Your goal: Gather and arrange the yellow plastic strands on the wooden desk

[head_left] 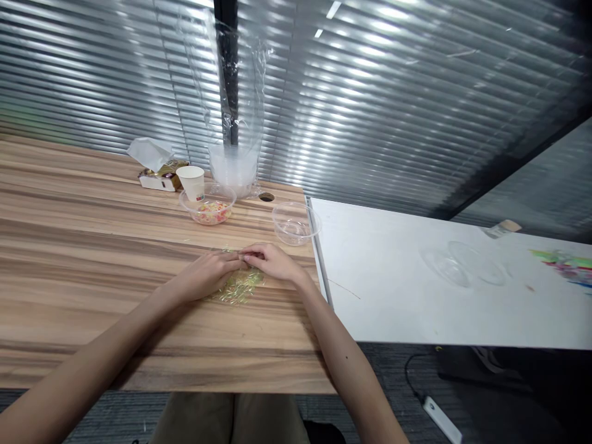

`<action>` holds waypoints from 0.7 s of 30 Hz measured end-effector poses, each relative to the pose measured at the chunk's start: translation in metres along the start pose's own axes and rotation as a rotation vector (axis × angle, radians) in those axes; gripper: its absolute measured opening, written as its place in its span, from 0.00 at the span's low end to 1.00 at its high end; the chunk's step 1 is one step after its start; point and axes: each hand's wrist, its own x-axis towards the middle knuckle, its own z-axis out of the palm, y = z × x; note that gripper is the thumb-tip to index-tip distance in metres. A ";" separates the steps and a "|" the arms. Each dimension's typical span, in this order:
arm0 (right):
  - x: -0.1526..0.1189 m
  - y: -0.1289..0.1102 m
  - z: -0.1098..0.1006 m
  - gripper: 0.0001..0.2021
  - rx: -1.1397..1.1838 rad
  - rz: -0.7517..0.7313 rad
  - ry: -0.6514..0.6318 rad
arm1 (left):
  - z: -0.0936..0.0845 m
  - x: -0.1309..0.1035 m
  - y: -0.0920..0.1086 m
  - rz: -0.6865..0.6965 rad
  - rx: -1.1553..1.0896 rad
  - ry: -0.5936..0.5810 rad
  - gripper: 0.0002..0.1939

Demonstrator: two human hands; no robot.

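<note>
My left hand (210, 272) and my right hand (272, 262) meet at the fingertips over a small heap of shiny yellow-green pieces (238, 290) on the wooden table. The pieces look short, thin and see-through. Each hand has its fingers drawn together with the thumb, and what sits between the fingertips is too small to make out. Part of the heap is hidden under the left hand. Beyond the hands stand a clear plastic bowl (211, 213) with pink, orange and yellow bits in it and, farther right, another clear bowl (296, 231).
A paper cup (191, 182) and a tissue pack (160, 176) stand at the back. Beside them, a tall clear bag (235, 166) holds stacked plastic bowls. On the white table (370, 296) at right lie clear lids (476, 262) and colourful strips (564, 265).
</note>
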 end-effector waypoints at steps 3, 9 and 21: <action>0.000 0.000 0.000 0.13 -0.004 -0.002 0.001 | 0.000 0.000 0.000 0.009 -0.007 0.008 0.20; -0.001 -0.002 -0.001 0.13 0.008 0.008 -0.002 | 0.001 -0.001 0.000 0.011 0.006 0.003 0.20; 0.000 0.000 0.000 0.12 0.017 0.000 0.000 | 0.003 -0.001 -0.003 0.007 -0.002 0.003 0.22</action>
